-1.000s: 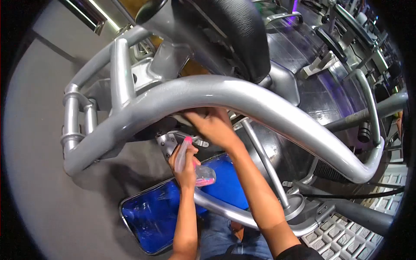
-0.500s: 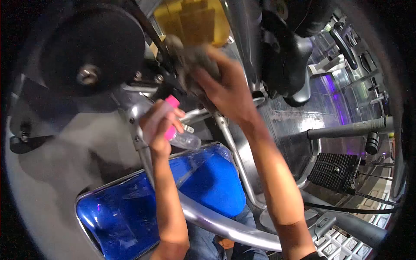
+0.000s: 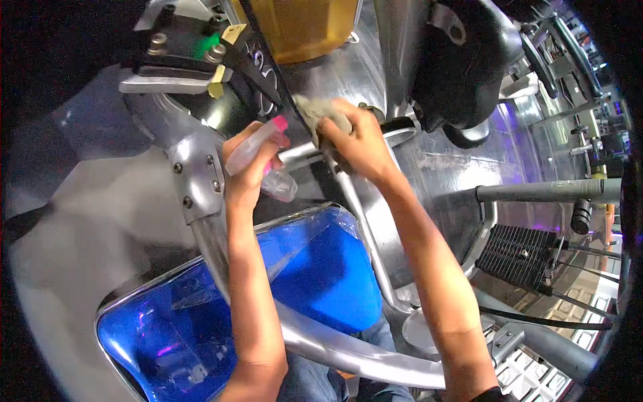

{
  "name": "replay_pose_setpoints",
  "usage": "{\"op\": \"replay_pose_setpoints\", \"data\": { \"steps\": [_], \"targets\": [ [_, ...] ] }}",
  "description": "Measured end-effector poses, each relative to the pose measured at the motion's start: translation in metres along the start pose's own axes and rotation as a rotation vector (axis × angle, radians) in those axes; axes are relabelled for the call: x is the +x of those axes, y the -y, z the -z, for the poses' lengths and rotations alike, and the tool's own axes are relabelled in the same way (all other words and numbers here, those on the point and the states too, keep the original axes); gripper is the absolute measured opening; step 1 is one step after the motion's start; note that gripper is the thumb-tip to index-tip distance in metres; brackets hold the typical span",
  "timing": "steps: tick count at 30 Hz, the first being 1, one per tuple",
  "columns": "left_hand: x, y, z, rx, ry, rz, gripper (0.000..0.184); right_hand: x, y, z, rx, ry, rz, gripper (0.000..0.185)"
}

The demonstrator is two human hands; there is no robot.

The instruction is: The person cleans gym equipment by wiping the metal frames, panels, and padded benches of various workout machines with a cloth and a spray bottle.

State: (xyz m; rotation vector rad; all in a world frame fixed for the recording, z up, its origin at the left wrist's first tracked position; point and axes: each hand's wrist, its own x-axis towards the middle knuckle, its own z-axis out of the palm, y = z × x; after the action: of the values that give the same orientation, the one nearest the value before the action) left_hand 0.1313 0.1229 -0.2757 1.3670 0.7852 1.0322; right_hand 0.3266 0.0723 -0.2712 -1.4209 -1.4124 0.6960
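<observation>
My left hand is wrapped round a clear spray bottle with a pink spray head; the bottle is tilted, its base toward the lower right. To its right, my right hand grips a crumpled greyish cloth against a thin black strap that slants down from the top. Fingers and cloth partly hide the strap's lower end and the metal tube behind. Left of the strap is a bolted black and silver bracket of a gym machine.
Below my hands is a blue padded seat under clear plastic. A curved silver tube crosses under my forearms. At the right are a black padded part, a grey bar and a black ribbed pedal. A yellow-brown panel hangs at the top.
My right hand and the cloth have moved down and slightly right along the strap. The spray bottle has shifted slightly up. The large round black disc at upper left no longer shows; the bracket does.
</observation>
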Motion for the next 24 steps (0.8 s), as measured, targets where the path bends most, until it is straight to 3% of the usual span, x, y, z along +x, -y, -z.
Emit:
{"op": "replay_pose_setpoints", "data": {
  "steps": [1,5,7,8,10,14,17,20,24],
  "targets": [
    [-0.002,0.003,0.001,0.002,0.003,0.012,0.019,0.005,0.017,-0.001,0.131,-0.002,-0.093,0.031],
    [-0.001,0.01,-0.004,0.142,-0.227,-0.013,0.043,0.017,0.054,-0.009,0.374,-0.107,0.086,0.022],
    [-0.002,0.015,-0.011,0.135,-0.256,-0.019,0.044,0.008,0.052,-0.015,0.435,-0.171,0.101,0.021],
    [-0.004,0.018,-0.014,0.124,-0.286,-0.024,0.045,0.002,0.043,-0.019,0.441,-0.172,0.096,0.021],
    [-0.005,0.018,-0.018,0.112,-0.272,-0.019,0.043,-0.015,0.006,-0.028,0.155,-0.245,0.081,0.023],
    [-0.001,0.015,-0.024,0.067,-0.376,0.134,0.036,-0.053,-0.091,-0.034,-0.022,-0.169,-0.113,0.027],
    [0.001,0.018,-0.022,0.067,-0.304,0.225,0.035,-0.052,-0.106,-0.027,-0.112,-0.08,-0.233,0.03],
    [0.001,0.026,-0.02,0.063,-0.274,0.221,0.035,-0.036,-0.062,-0.016,-0.044,-0.054,-0.229,0.026],
    [-0.002,0.029,-0.028,0.082,-0.304,0.241,0.034,-0.028,-0.027,-0.018,0.158,-0.092,-0.063,0.025]
  ]
}}
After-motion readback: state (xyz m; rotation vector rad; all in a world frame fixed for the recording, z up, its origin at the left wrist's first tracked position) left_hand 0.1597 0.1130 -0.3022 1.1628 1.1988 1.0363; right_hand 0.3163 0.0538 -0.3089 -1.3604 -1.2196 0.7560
